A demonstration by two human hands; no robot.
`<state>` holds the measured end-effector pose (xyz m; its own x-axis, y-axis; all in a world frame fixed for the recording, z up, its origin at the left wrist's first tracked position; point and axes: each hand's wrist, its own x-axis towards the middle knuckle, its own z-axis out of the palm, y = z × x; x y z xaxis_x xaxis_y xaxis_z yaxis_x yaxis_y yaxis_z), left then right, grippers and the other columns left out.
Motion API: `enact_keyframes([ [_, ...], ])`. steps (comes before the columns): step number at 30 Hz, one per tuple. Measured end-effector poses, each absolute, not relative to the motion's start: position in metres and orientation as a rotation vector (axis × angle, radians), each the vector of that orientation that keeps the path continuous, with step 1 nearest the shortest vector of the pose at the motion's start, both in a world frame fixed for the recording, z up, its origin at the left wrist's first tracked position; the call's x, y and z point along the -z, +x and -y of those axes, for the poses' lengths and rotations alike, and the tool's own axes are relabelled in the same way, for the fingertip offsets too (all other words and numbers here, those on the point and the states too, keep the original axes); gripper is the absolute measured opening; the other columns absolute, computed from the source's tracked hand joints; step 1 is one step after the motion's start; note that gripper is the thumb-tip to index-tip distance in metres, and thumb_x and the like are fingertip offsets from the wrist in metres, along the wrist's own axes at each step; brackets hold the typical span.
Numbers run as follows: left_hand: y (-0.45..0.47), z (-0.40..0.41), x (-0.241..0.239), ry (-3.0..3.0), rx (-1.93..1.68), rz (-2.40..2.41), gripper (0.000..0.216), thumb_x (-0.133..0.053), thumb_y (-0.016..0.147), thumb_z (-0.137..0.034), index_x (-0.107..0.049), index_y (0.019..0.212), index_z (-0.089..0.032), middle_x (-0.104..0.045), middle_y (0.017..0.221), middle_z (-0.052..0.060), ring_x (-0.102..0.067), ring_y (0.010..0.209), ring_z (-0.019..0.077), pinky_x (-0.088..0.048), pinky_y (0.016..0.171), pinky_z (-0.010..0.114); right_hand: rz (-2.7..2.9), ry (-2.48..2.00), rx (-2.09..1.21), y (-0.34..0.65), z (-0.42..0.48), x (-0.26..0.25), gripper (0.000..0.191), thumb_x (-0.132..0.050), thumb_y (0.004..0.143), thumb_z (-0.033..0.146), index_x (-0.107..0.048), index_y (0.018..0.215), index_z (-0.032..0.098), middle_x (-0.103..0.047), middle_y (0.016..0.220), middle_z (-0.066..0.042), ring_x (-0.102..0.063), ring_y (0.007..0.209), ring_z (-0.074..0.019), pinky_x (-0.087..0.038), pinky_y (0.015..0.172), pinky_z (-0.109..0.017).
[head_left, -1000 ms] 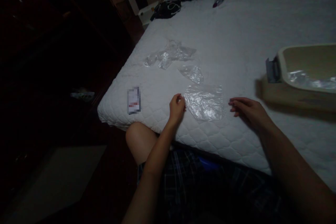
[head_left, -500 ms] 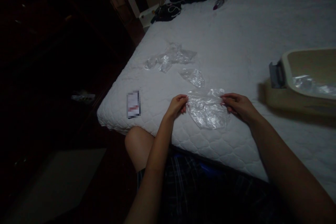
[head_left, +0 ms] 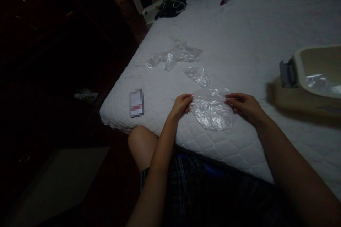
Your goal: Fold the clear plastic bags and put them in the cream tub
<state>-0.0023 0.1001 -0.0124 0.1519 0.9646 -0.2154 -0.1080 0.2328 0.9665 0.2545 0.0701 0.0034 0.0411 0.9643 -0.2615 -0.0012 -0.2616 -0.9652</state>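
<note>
A clear plastic bag (head_left: 211,113) lies near the front edge of a white quilted mattress (head_left: 239,42). My left hand (head_left: 181,104) pinches the bag's top left corner, fingers closed on it. My right hand (head_left: 243,106) pinches the top right corner in the same way. The bag's top edge is stretched straight between the two hands, and the rest of it hangs down onto the mattress.
Two more crumpled clear bags lie further back, a small one (head_left: 198,75) and a larger one (head_left: 172,56). A small card or packet (head_left: 136,103) sits near the mattress corner. A beige bin (head_left: 309,81) with plastic inside stands at the right. Dark floor lies to the left.
My right hand moved left to the bag and took its top right corner. Both hands now hold the top edge taut; a second ago only the left hand touched the bag.
</note>
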Motion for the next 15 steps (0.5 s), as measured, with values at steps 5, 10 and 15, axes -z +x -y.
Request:
enact_keyframes([
  [5, -0.0018, -0.0984, 0.012, 1.028, -1.026, -1.11, 0.027, -0.065, 0.072, -0.026, -0.062, 0.095, -0.013, -0.053, 0.055, -0.006, -0.042, 0.031, 0.0027, -0.027, 0.03, 0.016, 1.041, -1.415, -1.365, 0.2544, -0.0701, -0.0026, 0.039, -0.079, 0.056, 0.038, -0.067, 0.089, 0.02, -0.066, 0.075, -0.002, -0.045, 0.044, -0.0044, -0.036, 0.036, -0.018],
  [10, -0.0025, -0.0958, 0.0113, 1.032, -0.994, -1.12, 0.029, -0.063, 0.073, -0.026, -0.064, 0.099, -0.012, -0.056, 0.056, -0.005, -0.046, 0.035, 0.0038, -0.031, 0.033, 0.016, 1.021, -1.468, -1.322, 0.2532, -0.0669, -0.0053, 0.039, -0.08, 0.055, 0.041, -0.066, 0.084, 0.02, -0.062, 0.065, -0.001, -0.045, 0.043, -0.0056, -0.03, 0.033, -0.017],
  [15, -0.0031, -0.0929, 0.0061, 1.001, -0.965, -1.125, 0.027, -0.065, 0.071, -0.027, -0.064, 0.094, -0.013, -0.059, 0.062, -0.003, -0.05, 0.039, 0.0042, -0.031, 0.033, 0.016, 1.058, -1.457, -1.302, 0.2547, -0.0658, -0.0052, 0.035, -0.078, 0.057, 0.04, -0.066, 0.083, 0.02, -0.06, 0.062, 0.0, -0.046, 0.044, -0.0066, -0.028, 0.033, -0.018],
])
